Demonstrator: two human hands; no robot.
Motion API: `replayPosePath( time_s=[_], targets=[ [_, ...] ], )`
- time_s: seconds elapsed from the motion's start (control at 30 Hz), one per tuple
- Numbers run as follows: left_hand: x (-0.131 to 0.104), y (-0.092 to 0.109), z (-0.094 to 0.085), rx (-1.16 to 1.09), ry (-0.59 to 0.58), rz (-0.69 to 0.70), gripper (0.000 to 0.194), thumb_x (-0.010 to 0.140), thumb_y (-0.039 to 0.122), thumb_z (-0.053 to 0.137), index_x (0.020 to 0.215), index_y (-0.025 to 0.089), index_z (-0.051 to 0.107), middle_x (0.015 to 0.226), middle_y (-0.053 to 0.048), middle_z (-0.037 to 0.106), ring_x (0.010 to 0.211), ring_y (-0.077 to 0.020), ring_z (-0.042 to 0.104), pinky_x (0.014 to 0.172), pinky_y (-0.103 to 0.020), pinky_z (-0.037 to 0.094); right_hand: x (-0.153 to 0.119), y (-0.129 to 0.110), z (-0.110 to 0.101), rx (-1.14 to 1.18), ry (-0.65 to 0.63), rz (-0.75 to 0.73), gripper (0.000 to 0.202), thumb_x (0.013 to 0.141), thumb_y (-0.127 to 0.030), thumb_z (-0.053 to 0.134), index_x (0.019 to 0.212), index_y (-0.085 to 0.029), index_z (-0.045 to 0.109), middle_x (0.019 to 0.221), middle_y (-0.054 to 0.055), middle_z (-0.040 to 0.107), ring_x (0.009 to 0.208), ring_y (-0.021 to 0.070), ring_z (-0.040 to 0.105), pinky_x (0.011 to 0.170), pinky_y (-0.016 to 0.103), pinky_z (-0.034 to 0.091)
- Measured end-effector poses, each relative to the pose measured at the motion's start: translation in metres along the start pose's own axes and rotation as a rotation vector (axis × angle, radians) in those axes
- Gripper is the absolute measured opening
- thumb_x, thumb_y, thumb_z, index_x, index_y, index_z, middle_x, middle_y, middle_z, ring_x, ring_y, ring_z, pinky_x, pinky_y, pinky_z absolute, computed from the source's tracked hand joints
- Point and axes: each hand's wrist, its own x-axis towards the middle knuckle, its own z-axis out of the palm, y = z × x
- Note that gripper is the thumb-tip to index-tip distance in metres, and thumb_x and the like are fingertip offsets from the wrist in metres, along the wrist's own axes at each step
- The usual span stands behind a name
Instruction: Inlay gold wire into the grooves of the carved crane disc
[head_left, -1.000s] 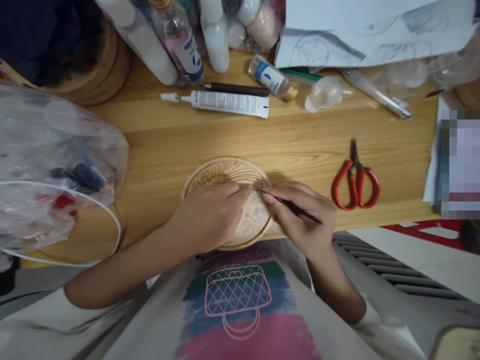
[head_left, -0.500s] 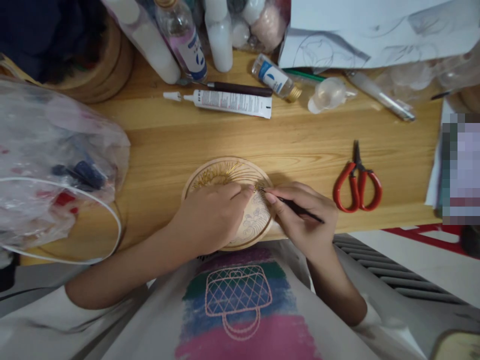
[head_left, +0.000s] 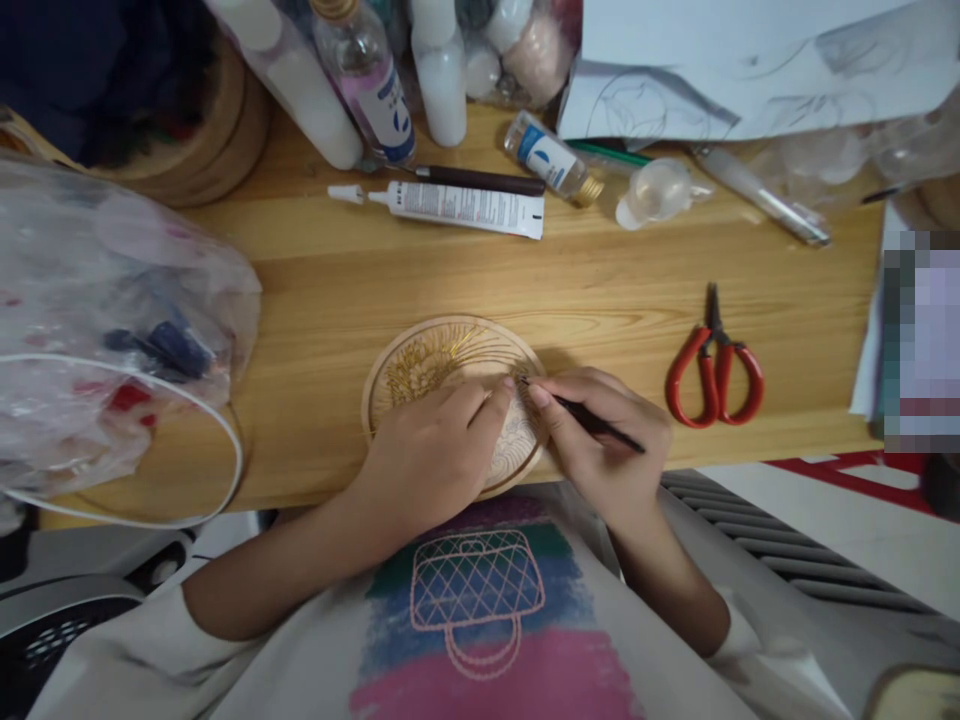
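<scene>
A round pale wooden board [head_left: 373, 388] lies at the table's front edge, with gold wire [head_left: 420, 362] set along drawn lines on its upper left part. My left hand [head_left: 431, 445] rests over the board's middle, fingers bent and pressed together; whatever its fingertips pinch is hidden or too small to name. My right hand [head_left: 611, 430] is closed around slim dark tweezers [head_left: 600, 423], held at a slant. Their tip meets the board's right side, close to my left fingertips. Part of the line drawing shows below my left fingers.
Red-handled scissors [head_left: 716, 375] lie to the right. Behind the board are a white glue tube [head_left: 465, 208], a dark pen-like tool [head_left: 480, 180], a small bottle [head_left: 551, 157] and several taller bottles. A plastic bag [head_left: 112, 300] and white cable [head_left: 240, 450] occupy the left.
My left forearm has swung inward to the right, and the hand has shifted slightly down, uncovering more gold wire. My right hand and the tweezers have barely moved.
</scene>
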Motion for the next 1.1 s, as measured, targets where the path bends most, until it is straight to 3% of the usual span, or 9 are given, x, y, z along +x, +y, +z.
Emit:
replayPosePath(
  time_s=[0.3, 0.43, 0.53, 0.63, 0.73, 0.8, 0.9, 1.0, 1.1],
  targets=[
    [-0.005, -0.002, 0.007, 0.015, 0.02, 0.011, 0.034, 0.101, 0.013, 0.035, 0.122, 0.008, 0.06, 0.093, -0.009, 0.074, 0.078, -0.0191, 0.072, 0.062, -0.029, 0.056, -0.001, 0.003, 0.0, 0.014, -0.003, 0.028, 0.008, 0.086, -0.015, 0.07, 0.088, -0.021, 0.075, 0.079, 0.0, 0.074, 0.07, 0.0132, 0.067, 0.065, 0.027, 0.054],
    [-0.005, -0.003, 0.008, 0.023, -0.01, -0.006, 0.034, 0.101, 0.013, 0.035, 0.123, 0.01, 0.06, 0.099, -0.008, 0.075, 0.08, -0.0186, 0.072, 0.064, -0.028, 0.057, 0.002, 0.007, -0.01, -0.023, 0.072, 0.049, 0.007, 0.086, -0.023, 0.072, 0.092, -0.024, 0.076, 0.084, 0.001, 0.076, 0.075, 0.0155, 0.07, 0.067, 0.029, 0.056],
    [-0.005, -0.003, 0.008, 0.009, -0.065, -0.019, 0.036, 0.1, 0.012, 0.033, 0.124, 0.011, 0.06, 0.103, -0.009, 0.074, 0.082, -0.0185, 0.072, 0.067, -0.029, 0.058, 0.008, 0.013, -0.025, -0.226, 0.099, -0.085, 0.012, 0.089, -0.022, 0.067, 0.099, -0.023, 0.074, 0.087, 0.002, 0.075, 0.076, 0.0158, 0.069, 0.068, 0.029, 0.056],
    [-0.004, -0.004, 0.007, -0.012, -0.096, -0.02, 0.038, 0.099, 0.011, 0.033, 0.126, 0.01, 0.06, 0.105, -0.01, 0.073, 0.083, -0.0189, 0.072, 0.07, -0.03, 0.058, 0.017, 0.021, -0.04, -0.598, 0.0, -0.273, 0.02, 0.092, -0.017, 0.058, 0.103, -0.022, 0.073, 0.091, 0.005, 0.072, 0.08, 0.0177, 0.067, 0.068, 0.03, 0.053],
    [-0.002, -0.004, 0.006, -0.026, -0.129, -0.033, 0.038, 0.097, 0.011, 0.036, 0.127, 0.011, 0.06, 0.107, -0.012, 0.073, 0.084, -0.0196, 0.071, 0.071, -0.031, 0.059, 0.024, 0.027, -0.051, -0.87, -0.103, -0.326, 0.033, 0.094, -0.012, 0.047, 0.111, -0.024, 0.071, 0.101, 0.007, 0.071, 0.09, 0.0215, 0.065, 0.074, 0.034, 0.051],
    [-0.001, -0.004, 0.005, -0.039, -0.152, -0.042, 0.039, 0.096, 0.009, 0.037, 0.127, 0.011, 0.06, 0.108, -0.012, 0.072, 0.086, -0.02, 0.071, 0.072, -0.032, 0.059, 0.027, 0.028, -0.058, -0.925, -0.136, -0.283, 0.036, 0.094, -0.012, 0.045, 0.116, -0.027, 0.069, 0.11, 0.008, 0.07, 0.096, 0.0231, 0.064, 0.081, 0.037, 0.051],
    [0.0, -0.003, 0.003, -0.043, -0.162, -0.043, 0.038, 0.095, 0.008, 0.039, 0.126, 0.011, 0.061, 0.108, -0.012, 0.072, 0.088, -0.0197, 0.071, 0.073, -0.031, 0.058, 0.026, 0.026, -0.071, -0.971, -0.044, -0.1, 0.032, 0.092, -0.024, 0.052, 0.122, -0.022, 0.065, 0.107, 0.013, 0.068, 0.095, 0.0282, 0.061, 0.085, 0.044, 0.05],
    [0.001, -0.002, 0.001, -0.034, -0.178, -0.058, 0.037, 0.094, 0.009, 0.042, 0.126, 0.012, 0.061, 0.107, -0.011, 0.072, 0.087, -0.0188, 0.071, 0.072, -0.029, 0.057, 0.022, 0.025, -0.083, -1.022, 0.006, 0.082, 0.044, 0.084, -0.028, 0.058, 0.126, -0.013, 0.059, 0.099, 0.017, 0.066, 0.089, 0.0321, 0.06, 0.081, 0.048, 0.05],
    [0.001, -0.002, 0.001, -0.029, -0.191, -0.064, 0.038, 0.093, 0.008, 0.043, 0.126, 0.013, 0.061, 0.107, -0.01, 0.073, 0.086, -0.0179, 0.07, 0.071, -0.028, 0.057, 0.02, 0.024, -0.09, -1.022, -0.016, 0.172, 0.041, 0.08, -0.027, 0.058, 0.118, -0.014, 0.061, 0.095, 0.016, 0.066, 0.082, 0.03, 0.059, 0.074, 0.044, 0.049]
  ],
)
